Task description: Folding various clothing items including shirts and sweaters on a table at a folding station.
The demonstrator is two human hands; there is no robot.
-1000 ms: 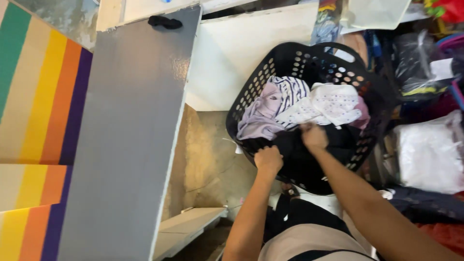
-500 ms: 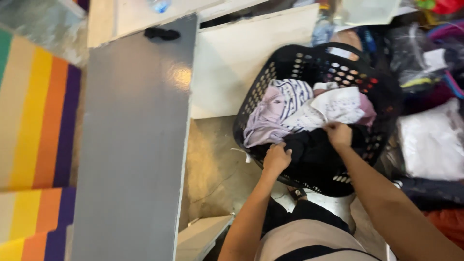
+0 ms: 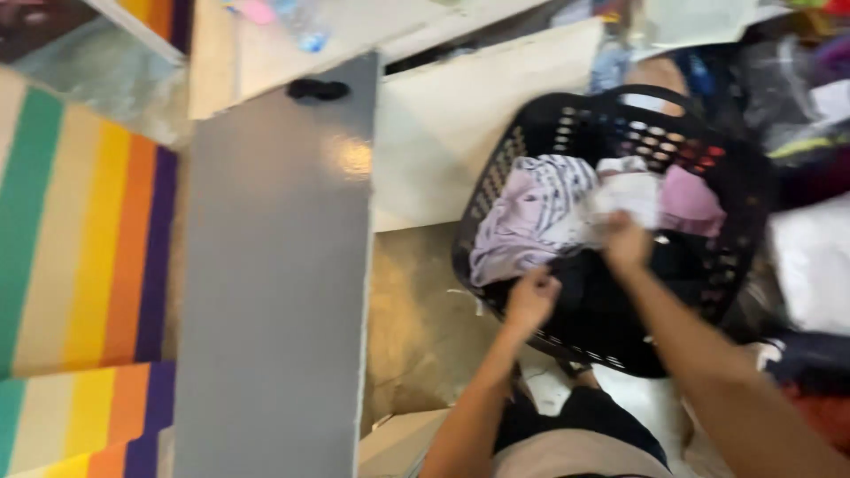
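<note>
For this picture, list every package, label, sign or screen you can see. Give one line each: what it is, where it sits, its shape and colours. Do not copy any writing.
No label, sign or screen shows clearly.
Plastic bag: right of the black laundry basket, white, crumpled, soft bulging shape.
Clear plastic wrapper or bottle: top, on the pale shelf above the grey panel, blurred, bluish; its kind cannot be told.

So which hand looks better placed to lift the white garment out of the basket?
Probably the right hand: it rests at the white garment in the black laundry basket. The left hand sits lower, on the dark clothing.
</note>
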